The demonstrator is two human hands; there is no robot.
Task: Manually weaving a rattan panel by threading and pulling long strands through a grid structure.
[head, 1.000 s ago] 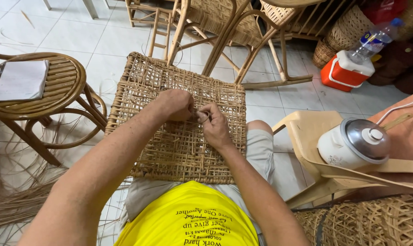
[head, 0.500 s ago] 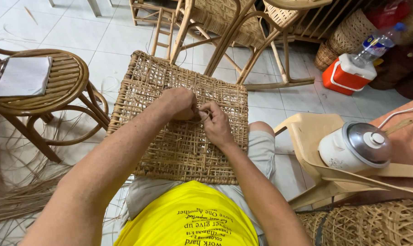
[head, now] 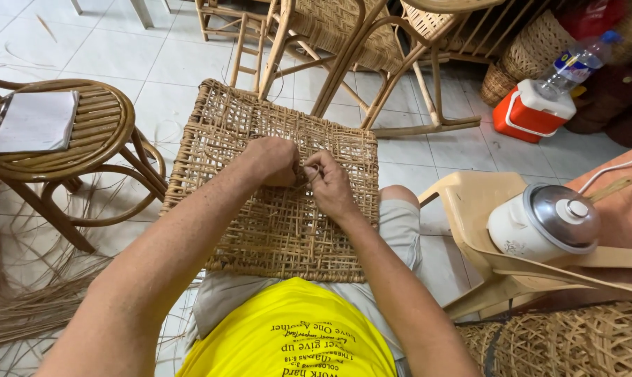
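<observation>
woven cane panel [head: 274, 230] w/ both hands [head: 330, 185] on it

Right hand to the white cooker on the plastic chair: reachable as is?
Probably yes. The right hand is on the woven panel beside the left hand, pinching a strand. The cooker sits to its right, with nothing visible between them. It would have to drop the strand first.

White tiled floor [head: 85, 42], round rattan stool [head: 99, 129], rattan chairs [head: 344, 42]
</observation>
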